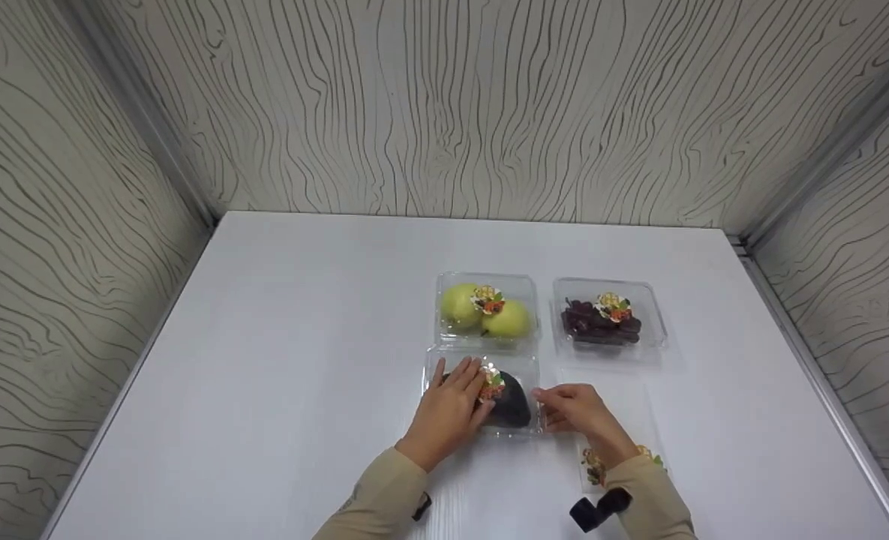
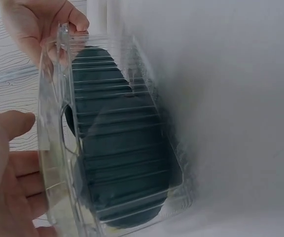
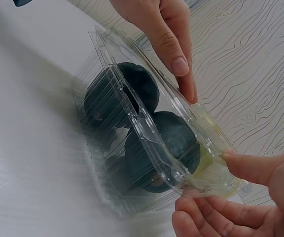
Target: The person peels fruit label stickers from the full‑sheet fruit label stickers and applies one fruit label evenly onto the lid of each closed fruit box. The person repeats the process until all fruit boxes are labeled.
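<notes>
In the head view, a clear plastic clamshell box (image 1: 528, 361) holds dark, rounded fruits (image 1: 515, 405) whose kind I cannot tell. A round sticker (image 1: 492, 384) showing food sits on its lid. My left hand (image 1: 444, 420) rests across the left part of this lid, fingers extended. At the box's right edge, my right hand (image 1: 583, 416) pinches the rim; the right wrist view has the thumb (image 3: 253, 168) above the edge and the curled fingers below it. Ribbed box walls show in the left wrist view, with the dark fruit (image 2: 122, 158) behind them.
Just behind stands a clear box of yellow-green fruits (image 1: 506, 320) with a similar sticker. Another box, with dark red grapes (image 1: 602, 330), is at the back right. A sheet of stickers (image 1: 593, 466) lies partly under the right forearm. Patterned walls (image 1: 444, 112) enclose the white table (image 1: 286, 337).
</notes>
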Demonstrator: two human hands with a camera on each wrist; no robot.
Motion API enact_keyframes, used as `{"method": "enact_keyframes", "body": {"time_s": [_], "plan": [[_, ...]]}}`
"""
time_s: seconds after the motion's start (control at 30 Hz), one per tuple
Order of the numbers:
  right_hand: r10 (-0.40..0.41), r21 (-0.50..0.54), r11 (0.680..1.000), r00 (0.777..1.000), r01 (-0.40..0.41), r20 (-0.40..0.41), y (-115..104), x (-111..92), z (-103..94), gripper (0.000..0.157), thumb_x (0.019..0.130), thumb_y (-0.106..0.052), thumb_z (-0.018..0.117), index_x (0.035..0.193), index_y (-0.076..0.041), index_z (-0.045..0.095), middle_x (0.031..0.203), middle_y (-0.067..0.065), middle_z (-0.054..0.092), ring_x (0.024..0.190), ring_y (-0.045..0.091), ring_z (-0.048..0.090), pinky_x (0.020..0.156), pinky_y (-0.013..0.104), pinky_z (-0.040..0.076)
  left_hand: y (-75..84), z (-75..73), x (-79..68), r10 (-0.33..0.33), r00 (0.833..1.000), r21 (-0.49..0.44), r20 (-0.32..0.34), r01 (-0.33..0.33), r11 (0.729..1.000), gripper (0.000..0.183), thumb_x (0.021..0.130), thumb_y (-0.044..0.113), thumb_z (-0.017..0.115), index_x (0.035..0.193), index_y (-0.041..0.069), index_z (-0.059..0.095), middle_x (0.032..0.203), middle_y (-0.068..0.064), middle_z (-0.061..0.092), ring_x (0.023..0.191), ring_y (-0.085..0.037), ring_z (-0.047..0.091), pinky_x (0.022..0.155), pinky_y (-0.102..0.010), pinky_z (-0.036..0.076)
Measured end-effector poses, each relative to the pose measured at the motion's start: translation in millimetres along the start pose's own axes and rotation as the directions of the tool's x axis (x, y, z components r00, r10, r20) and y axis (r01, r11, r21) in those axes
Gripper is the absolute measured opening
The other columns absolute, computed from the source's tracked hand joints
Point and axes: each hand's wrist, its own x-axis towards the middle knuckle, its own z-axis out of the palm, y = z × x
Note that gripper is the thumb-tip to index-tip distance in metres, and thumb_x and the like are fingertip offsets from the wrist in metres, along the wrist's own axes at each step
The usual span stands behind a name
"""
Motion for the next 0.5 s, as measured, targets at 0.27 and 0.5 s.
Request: {"method": "enact_keyframes", "body": {"time_s": [0.27, 0.5], "plan": [[-0.001, -0.017, 1.0, 1.0, 0.001, -0.001, -1, -1, -0.2, 0.045, 0.091, -0.028, 0.064, 0.109, 0.013, 0.063, 0.069, -0.002, 0.063, 0.062, 0.007, 0.062, 0.062, 0.024, 0.058, 11.8, 2.5, -1.0, 0.124, 0.988, -0.017, 0.088, -0.123, 0.992, 0.053, 0.099, 0.044, 0.044, 0.139, 0.01, 0.051, 0.151, -0.005, 0.046, 0.143, -0.019, 0.041, 0.118, -0.04, 0.034], [-0.008, -0.017, 1.0, 1.0, 0.008, 0.006, -2, -3, -0.3, 0.045, 0.091, -0.029, 0.065, 0.108, 0.013, 0.063, 0.068, -0.002, 0.061, 0.061, 0.007, 0.061, 0.061, 0.023, 0.057, 9.2, 3.4, -1.5, 0.084, 0.994, -0.021, 0.069, -0.083, 0.996, 0.049, 0.098, 0.044, 0.046, 0.136, 0.013, 0.055, 0.148, -0.001, 0.05, 0.139, -0.016, 0.045, 0.117, -0.045, 0.035]]}}
